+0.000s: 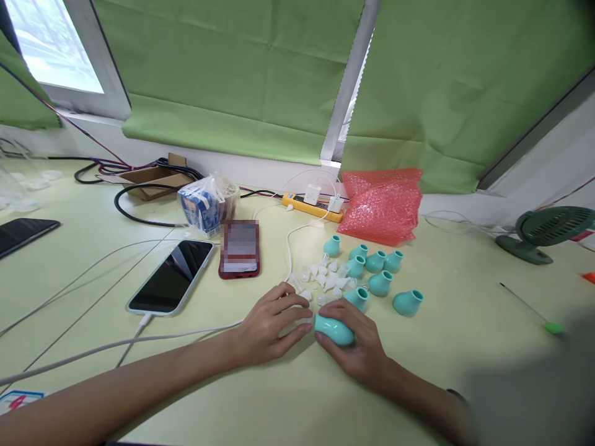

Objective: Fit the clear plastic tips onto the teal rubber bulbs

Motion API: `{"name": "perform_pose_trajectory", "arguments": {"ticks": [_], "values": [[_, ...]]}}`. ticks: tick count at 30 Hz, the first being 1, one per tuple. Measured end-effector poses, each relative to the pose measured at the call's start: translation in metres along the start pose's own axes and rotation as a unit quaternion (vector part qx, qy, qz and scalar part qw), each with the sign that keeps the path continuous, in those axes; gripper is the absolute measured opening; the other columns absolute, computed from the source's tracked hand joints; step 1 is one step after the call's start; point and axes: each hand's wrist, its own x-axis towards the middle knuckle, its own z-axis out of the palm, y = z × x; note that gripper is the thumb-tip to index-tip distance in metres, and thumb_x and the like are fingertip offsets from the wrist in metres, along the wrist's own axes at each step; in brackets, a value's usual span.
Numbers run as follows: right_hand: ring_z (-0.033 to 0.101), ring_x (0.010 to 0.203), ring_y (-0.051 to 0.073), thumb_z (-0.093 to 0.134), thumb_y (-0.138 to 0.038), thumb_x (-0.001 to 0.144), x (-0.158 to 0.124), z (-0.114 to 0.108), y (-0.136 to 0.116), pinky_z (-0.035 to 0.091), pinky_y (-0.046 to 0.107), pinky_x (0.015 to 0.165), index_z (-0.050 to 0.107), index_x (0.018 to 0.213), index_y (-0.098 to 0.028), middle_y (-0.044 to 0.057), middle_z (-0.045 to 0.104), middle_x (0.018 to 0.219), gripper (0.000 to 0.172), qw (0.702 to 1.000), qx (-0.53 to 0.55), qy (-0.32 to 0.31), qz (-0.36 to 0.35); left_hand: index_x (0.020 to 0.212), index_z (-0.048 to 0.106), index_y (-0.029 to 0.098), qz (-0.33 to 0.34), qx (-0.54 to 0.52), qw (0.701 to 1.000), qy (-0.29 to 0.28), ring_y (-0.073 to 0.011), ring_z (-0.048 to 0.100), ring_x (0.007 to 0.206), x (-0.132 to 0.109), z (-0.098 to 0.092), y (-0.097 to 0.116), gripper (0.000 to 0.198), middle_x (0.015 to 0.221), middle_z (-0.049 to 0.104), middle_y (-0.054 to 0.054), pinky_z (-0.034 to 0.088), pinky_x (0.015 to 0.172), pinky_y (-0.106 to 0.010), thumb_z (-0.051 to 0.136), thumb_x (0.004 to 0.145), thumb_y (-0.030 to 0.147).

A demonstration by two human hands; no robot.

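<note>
My right hand (365,347) is wrapped round a glossy teal squeeze bulb (335,331), which lies on its side with its neck toward the left. Just left of that neck, my left hand (277,325) has thumb and fingers drawn together in a pinch; whatever is between the fingertips is too small to make out. Beyond both hands lies a loose pile of small white and clear plastic tips (329,282). Several more teal bulbs (380,283) stand or lean around the pile's right side, their round mouths facing up.
Left of the pile are a red-cased phone (239,249) and a charging phone (171,279), with white cables crossing the table. Behind stand a yellow power strip (312,207), red bubble wrap (382,207) and a bagged blue box (201,204). A green fan (543,229) and thin green-handled tool (553,327) are right.
</note>
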Motion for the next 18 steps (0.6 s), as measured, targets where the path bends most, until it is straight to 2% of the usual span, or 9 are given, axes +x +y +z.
{"name": "perform_pose_trajectory", "arguments": {"ticks": [5, 9, 18], "values": [[0.053, 0.072, 0.017, 0.056, -0.012, 0.068, -0.0010, 0.0004, -0.0010, 0.047, 0.031, 0.061, 0.050, 0.087, -0.018, 0.005, 0.055, 0.075, 0.021, 1.000, 0.000, 0.019, 0.001, 0.094, 0.055, 0.014, 0.024, 0.103, 0.994, -0.005, -0.0187, 0.042, 0.082, -0.0018, -0.0003, -0.0007, 0.020, 0.095, 0.058, -0.009, 0.038, 0.069, -0.035, 0.054, 0.075, 0.018], [0.053, 0.069, 0.016, 0.055, -0.013, 0.068, -0.0014, 0.0016, 0.0003, 0.046, 0.030, 0.059, 0.050, 0.083, -0.018, 0.004, 0.054, 0.072, 0.017, 0.999, -0.001, 0.033, 0.013, 0.092, 0.054, 0.015, 0.075, 0.189, 0.979, -0.002, -0.0184, 0.043, 0.080, -0.0009, 0.0010, 0.0006, 0.017, 0.091, 0.061, -0.005, 0.033, 0.066, -0.035, 0.052, 0.076, 0.012], [0.053, 0.067, 0.016, 0.055, -0.013, 0.068, -0.0037, 0.0026, 0.0018, 0.046, 0.029, 0.057, 0.049, 0.083, -0.017, 0.004, 0.054, 0.070, 0.016, 0.999, -0.022, 0.043, 0.001, 0.083, 0.054, 0.007, 0.139, 0.228, 0.963, -0.027, -0.0162, 0.043, 0.073, 0.0025, -0.0050, 0.0042, 0.008, 0.080, 0.061, -0.007, 0.029, 0.058, -0.032, 0.049, 0.077, 0.008]]}}
